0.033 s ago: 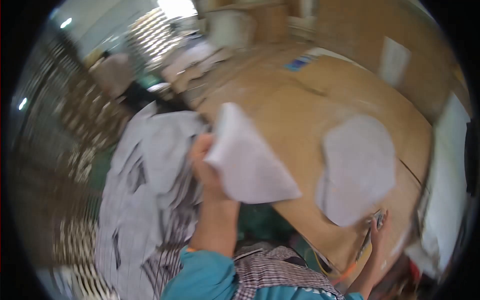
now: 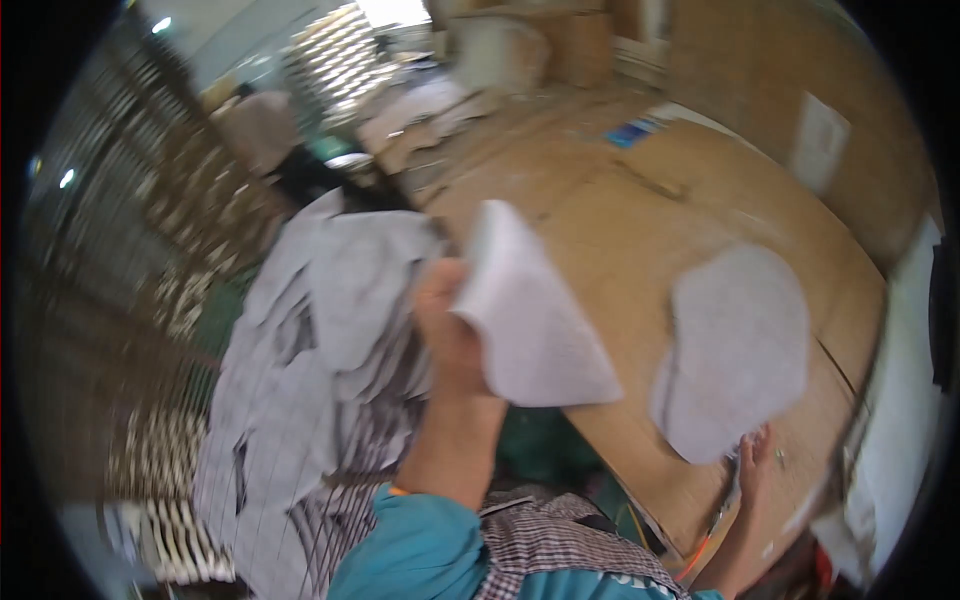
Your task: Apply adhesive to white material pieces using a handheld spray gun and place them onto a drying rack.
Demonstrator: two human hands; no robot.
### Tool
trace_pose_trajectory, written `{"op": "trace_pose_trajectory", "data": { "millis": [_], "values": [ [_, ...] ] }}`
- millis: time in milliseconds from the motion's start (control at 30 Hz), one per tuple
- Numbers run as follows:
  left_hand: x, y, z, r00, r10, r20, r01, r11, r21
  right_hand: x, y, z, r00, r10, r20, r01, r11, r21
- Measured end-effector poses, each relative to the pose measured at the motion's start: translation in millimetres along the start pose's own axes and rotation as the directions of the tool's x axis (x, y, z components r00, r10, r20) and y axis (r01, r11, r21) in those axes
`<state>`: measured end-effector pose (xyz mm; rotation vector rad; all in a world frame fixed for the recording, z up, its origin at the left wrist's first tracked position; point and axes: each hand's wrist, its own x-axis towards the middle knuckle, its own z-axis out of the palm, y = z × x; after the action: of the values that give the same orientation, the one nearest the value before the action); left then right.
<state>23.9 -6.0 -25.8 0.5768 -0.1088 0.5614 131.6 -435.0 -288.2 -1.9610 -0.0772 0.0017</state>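
My left hand grips a curled, pale grey-white sheet piece, perhaps fabric or leather, raised above the near edge of the brown work table. At the lower right my right hand is closed around a small metallic tool, partly hidden, with a thin orange hose or cord running along the forearm. Just beyond that hand, rounded pale grey pieces lie flat on the table, overlapping. To my left, a heap of similar cut pieces hangs over a striped support.
A blue packet lies near the table's far edge. Upright brown boards with a white paper stand behind the table. Another person is at the far left, near slatted racks. White sheeting borders the right side.
The whole view has shifted slightly, moving the scene rightward. My right hand has come closer to the lower edge of the flat pieces. The left hand still holds its sheet piece.
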Motion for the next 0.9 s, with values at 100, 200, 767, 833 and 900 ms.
{"op": "trace_pose_trajectory", "data": {
  "millis": [100,200,767,833,900],
  "values": [
    [-21,40,30,0.973,0.013,-0.232,-0.027,0.998,-0.059,-9,-55,131,0.596,0.244,0.765,-0.619,0.746,0.244],
    [-58,89,31,0.948,0.068,-0.312,-0.114,0.985,-0.131,-59,-139,239,0.365,0.097,0.926,-0.899,0.296,0.324],
    [-361,512,-215,0.464,0.543,-0.7,-0.534,0.802,0.268,-229,-494,518,0.466,-0.401,0.789,-0.552,0.565,0.613],
    [-390,573,-230,0.368,0.652,-0.663,-0.59,0.715,0.376,-281,-526,567,0.241,-0.406,0.882,-0.707,0.549,0.446],
    [-442,638,-230,0.24,0.778,-0.581,-0.634,0.579,0.513,-377,-560,580,0.36,-0.493,0.792,-0.631,0.497,0.596]
  ]
}}
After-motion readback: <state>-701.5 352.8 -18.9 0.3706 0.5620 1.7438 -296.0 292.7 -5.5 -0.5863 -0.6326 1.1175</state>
